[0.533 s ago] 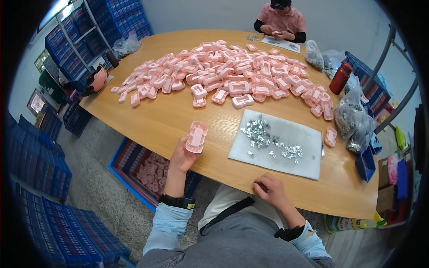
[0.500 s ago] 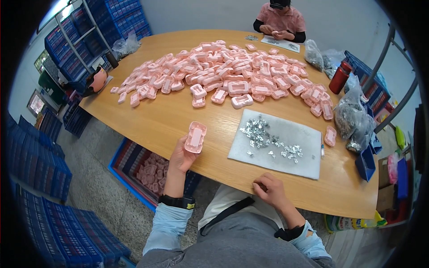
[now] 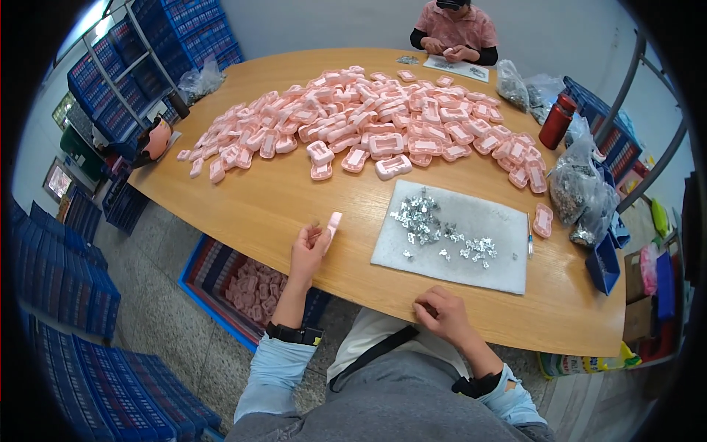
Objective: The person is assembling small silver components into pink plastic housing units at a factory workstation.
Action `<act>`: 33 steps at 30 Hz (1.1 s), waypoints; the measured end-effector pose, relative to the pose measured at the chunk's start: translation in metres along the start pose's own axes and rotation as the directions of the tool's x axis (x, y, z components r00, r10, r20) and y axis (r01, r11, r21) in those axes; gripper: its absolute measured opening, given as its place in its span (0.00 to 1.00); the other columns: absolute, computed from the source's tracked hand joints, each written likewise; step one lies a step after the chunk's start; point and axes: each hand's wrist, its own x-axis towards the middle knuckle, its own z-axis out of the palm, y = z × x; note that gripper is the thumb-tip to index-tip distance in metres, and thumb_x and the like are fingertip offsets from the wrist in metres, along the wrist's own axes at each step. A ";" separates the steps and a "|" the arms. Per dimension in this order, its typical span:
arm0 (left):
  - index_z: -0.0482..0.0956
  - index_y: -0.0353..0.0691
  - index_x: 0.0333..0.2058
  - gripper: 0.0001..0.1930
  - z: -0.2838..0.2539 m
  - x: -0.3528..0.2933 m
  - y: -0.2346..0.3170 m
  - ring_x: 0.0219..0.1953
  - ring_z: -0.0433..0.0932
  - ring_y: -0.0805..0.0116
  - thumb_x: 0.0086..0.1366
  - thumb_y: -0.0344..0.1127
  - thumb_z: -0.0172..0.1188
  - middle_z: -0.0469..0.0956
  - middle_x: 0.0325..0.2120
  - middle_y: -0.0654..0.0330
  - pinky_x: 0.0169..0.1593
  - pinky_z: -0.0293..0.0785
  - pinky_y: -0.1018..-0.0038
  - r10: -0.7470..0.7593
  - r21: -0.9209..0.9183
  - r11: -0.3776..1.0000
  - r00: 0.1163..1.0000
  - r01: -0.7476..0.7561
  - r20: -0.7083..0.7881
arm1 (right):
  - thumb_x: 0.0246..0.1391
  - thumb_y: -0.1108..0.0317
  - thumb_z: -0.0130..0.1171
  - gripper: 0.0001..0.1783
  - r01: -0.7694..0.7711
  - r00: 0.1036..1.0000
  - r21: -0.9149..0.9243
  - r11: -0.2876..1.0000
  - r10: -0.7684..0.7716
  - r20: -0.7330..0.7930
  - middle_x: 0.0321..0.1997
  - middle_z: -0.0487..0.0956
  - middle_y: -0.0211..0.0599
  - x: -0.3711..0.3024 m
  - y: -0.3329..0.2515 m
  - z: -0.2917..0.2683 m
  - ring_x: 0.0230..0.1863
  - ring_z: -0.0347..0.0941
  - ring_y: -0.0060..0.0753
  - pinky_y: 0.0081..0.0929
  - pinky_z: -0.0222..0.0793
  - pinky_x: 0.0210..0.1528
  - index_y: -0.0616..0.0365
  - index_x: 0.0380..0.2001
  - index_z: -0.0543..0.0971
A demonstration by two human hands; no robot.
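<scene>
tabletop (image 3: pixel 221 193): left hand (image 3: pixel 308 254) holds pink shell (image 3: pixel 334 222)

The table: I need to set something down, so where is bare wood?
Bare: between the pink pile and the left hand, left of the white mat; also between mat and near table edge, right of the right hand. Crowded: middle and around the bags.
</scene>
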 end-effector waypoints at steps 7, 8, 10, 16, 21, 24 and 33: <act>0.63 0.31 0.50 0.26 0.000 0.034 -0.001 0.44 0.69 0.73 0.59 0.42 0.58 0.69 0.44 0.55 0.46 0.67 0.79 -0.039 0.034 0.999 0.996 0.036 0.085 | 0.43 0.69 0.59 0.03 -0.025 1.000 -0.015 1.000 0.025 0.011 0.22 0.71 0.35 -0.001 0.003 -0.001 0.21 0.71 0.35 0.26 0.66 0.23 0.55 0.24 0.76; 0.62 0.31 0.51 0.28 -0.004 0.049 -0.006 0.45 0.69 0.72 0.57 0.43 0.60 0.68 0.45 0.54 0.47 0.67 0.78 -0.003 0.116 0.993 0.998 -0.004 0.062 | 0.43 0.69 0.59 0.03 -0.025 1.000 -0.016 1.000 0.025 0.007 0.22 0.71 0.35 0.001 0.003 -0.001 0.21 0.71 0.35 0.26 0.66 0.23 0.55 0.24 0.76; 0.62 0.31 0.51 0.31 -0.003 0.076 -0.008 0.46 0.68 0.71 0.55 0.43 0.62 0.67 0.46 0.52 0.47 0.67 0.77 0.037 0.196 0.980 0.998 -0.044 0.043 | 0.43 0.69 0.59 0.03 -0.026 1.000 -0.006 1.000 0.026 0.000 0.21 0.71 0.35 0.003 0.002 0.000 0.21 0.71 0.35 0.26 0.67 0.23 0.55 0.24 0.76; 0.53 0.28 0.55 0.49 0.020 0.166 -0.016 0.55 0.61 0.52 0.42 0.51 0.69 0.60 0.52 0.40 0.55 0.61 0.65 0.251 0.488 0.861 0.955 -0.146 -0.156 | 0.43 0.70 0.59 0.03 -0.041 0.999 -0.011 0.999 0.041 0.023 0.22 0.72 0.36 0.004 0.000 -0.004 0.22 0.71 0.36 0.27 0.67 0.24 0.55 0.24 0.76; 0.50 0.28 0.57 0.57 0.035 0.216 -0.012 0.55 0.61 0.46 0.34 0.54 0.72 0.58 0.54 0.39 0.57 0.60 0.63 0.194 0.528 0.846 0.878 0.076 -0.438 | 0.43 0.70 0.59 0.03 -0.053 0.998 -0.005 0.999 0.054 0.011 0.23 0.73 0.36 0.005 0.000 -0.002 0.22 0.72 0.37 0.28 0.68 0.24 0.56 0.24 0.76; 0.51 0.31 0.57 0.56 0.037 0.233 -0.002 0.56 0.60 0.46 0.35 0.58 0.68 0.59 0.53 0.40 0.57 0.59 0.62 0.186 0.596 0.798 0.906 0.087 -0.381 | 0.43 0.70 0.59 0.03 -0.083 0.996 -0.023 0.996 0.084 0.029 0.23 0.73 0.36 0.004 0.000 -0.002 0.22 0.72 0.37 0.28 0.68 0.24 0.56 0.24 0.77; 0.65 0.36 0.47 0.35 0.024 0.222 0.013 0.37 0.75 0.45 0.42 0.50 0.63 0.76 0.34 0.48 0.43 0.72 0.64 0.232 0.782 0.613 0.972 -0.112 -0.042 | 0.43 0.71 0.59 0.03 -0.100 0.995 -0.002 0.995 0.100 0.023 0.22 0.74 0.34 0.006 0.004 -0.001 0.20 0.72 0.33 0.25 0.68 0.23 0.55 0.24 0.77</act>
